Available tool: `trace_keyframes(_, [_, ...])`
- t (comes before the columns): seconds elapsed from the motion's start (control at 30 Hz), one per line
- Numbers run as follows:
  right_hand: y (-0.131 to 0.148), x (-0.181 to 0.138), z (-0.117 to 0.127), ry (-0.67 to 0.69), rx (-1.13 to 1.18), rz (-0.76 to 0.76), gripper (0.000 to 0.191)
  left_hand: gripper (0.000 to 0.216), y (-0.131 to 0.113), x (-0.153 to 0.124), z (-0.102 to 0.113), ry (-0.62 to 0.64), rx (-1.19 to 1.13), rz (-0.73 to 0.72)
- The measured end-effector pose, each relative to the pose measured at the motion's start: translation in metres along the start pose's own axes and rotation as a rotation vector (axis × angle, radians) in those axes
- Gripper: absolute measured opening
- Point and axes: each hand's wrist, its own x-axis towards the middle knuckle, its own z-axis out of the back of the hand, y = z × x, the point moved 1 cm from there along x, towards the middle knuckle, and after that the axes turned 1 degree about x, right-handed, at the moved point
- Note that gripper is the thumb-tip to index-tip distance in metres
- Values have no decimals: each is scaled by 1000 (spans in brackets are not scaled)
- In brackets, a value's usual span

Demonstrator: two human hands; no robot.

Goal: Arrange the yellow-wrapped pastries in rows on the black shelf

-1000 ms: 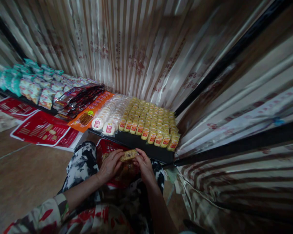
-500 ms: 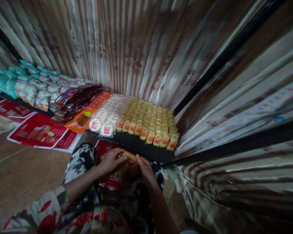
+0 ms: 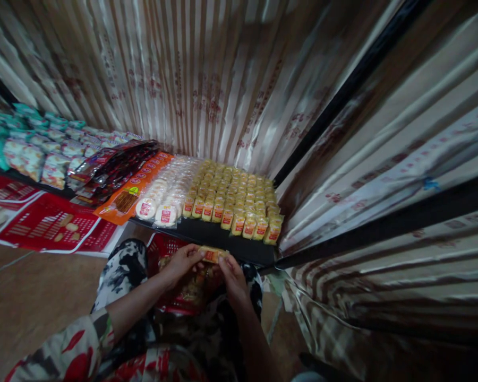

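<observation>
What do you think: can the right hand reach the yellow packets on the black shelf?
Probably yes: the right hand is near the black shelf, and nothing visible blocks the front yellow packets, though its fingers hold another packet.

Black shelf (image 3: 242, 248), rows of yellow packets (image 3: 235, 199), round white packets (image 3: 173, 193), orange bag (image 3: 133, 185), dark glossy packets (image 3: 113, 167), floral packs (image 3: 54, 167)

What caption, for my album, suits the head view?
Both hands hold a wrapped snack beside a black shelf of packets.
</observation>
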Motion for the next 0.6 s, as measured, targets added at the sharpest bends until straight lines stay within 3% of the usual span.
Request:
trace_keyframes(0.23, [-6, 2, 4, -112, 143, 142, 54, 46, 11, -1, -24, 75, -66, 21])
trace_keyframes(0.33, [-4, 1, 11, -153, 135, 168, 56, 39, 12, 4, -32, 103, 80, -11])
trace_keyframes(0.47, [5, 2, 24, -201, -23, 206, 53, 37, 3, 12, -38, -59, 529, -240])
trace_keyframes(0.6, [13, 4, 31, -247, -235, 301, 43, 39, -10, 17, -50, -12, 668, -403])
